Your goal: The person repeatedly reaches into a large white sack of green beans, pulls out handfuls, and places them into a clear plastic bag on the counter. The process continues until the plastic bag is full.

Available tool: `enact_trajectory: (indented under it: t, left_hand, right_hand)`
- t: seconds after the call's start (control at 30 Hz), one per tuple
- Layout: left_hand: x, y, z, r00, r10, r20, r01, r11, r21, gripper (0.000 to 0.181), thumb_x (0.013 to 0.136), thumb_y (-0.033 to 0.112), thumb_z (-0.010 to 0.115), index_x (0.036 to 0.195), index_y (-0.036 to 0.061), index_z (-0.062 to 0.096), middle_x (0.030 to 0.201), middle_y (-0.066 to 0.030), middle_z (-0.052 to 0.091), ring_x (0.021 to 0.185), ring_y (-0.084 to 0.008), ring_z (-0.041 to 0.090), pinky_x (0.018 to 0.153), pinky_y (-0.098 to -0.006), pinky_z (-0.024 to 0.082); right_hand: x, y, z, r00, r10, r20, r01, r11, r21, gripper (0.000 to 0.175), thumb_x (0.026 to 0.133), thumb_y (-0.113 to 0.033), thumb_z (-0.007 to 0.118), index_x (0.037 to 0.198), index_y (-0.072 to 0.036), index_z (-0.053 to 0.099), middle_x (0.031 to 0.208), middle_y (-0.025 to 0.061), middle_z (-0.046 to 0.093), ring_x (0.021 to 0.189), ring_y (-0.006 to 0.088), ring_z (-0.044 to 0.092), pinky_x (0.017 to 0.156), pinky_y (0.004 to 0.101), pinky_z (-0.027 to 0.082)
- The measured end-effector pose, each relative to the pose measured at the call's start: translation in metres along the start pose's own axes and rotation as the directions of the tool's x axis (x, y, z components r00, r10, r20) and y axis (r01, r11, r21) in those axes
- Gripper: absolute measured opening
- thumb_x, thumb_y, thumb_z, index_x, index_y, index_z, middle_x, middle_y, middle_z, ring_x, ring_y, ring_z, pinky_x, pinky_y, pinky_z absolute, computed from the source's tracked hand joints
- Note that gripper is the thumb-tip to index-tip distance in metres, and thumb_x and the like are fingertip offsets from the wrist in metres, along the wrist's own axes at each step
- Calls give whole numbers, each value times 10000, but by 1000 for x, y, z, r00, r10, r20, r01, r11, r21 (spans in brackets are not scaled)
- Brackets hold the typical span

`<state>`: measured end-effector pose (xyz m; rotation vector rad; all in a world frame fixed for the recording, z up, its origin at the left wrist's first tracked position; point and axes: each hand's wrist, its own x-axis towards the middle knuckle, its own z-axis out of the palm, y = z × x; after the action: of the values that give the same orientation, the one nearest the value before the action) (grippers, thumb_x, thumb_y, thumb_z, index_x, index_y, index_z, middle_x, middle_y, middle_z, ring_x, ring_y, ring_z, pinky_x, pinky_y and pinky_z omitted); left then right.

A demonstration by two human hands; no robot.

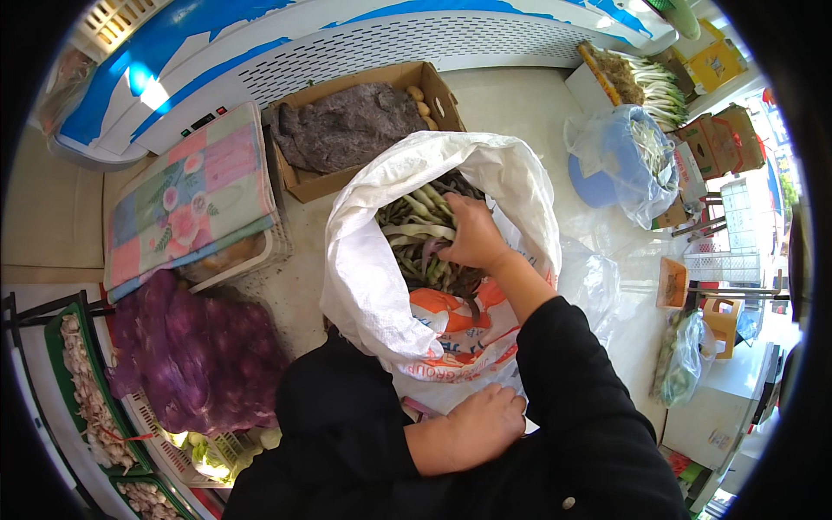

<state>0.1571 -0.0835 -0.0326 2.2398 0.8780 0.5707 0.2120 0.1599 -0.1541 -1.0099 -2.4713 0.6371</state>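
A white woven plastic sack point(364, 260) with rolled-down rim stands before me, its mouth facing up. Inside lie green bean pods point(416, 211), some tinged purple. My right hand point(478, 234) reaches into the sack, with pale pods between thumb and fingers; the fingertips are partly hidden among the beans. Orange and blue print covers the sack's inner face point(448, 318) nearest me. My left hand point(484, 419) rests against my body just below the sack, back upward and fingers curled; its palm is hidden, so I cannot tell whether it holds anything.
Behind the sack sits a cardboard box point(302, 188) of potatoes under a dark cloth. At left are a cloth-covered crate point(188, 201), a purple mesh sack of onions point(201, 351) and garlic trays point(97, 403). A blue tub point(595, 166) and spring onions point(650, 84) stand at right.
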Motion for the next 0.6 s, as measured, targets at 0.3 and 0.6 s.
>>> enact_trajectory:
  t: [0.3,0.6]
  left_hand:
    - [-1,0,7,994,87,60,-83,995,-57,126,809,130,597,785,66,702,871,-81,605,921,-271,598,826,-375,475]
    - [6,-2,0,971,150,187,-134,986,-95,127,798,123,631,843,44,719,902,-106,654,942,-303,642,845,-402,535]
  right_hand:
    - [-30,-34,-85,944,296,-143,-137,750,647,531,694,3,753,1189,-2,560,1001,47,659,879,119,619,770,265,527]
    - [-29,-56,-140,843,504,-186,-37,400,916,557,691,-49,736,1212,-4,545,1047,103,643,949,237,653,876,376,555]
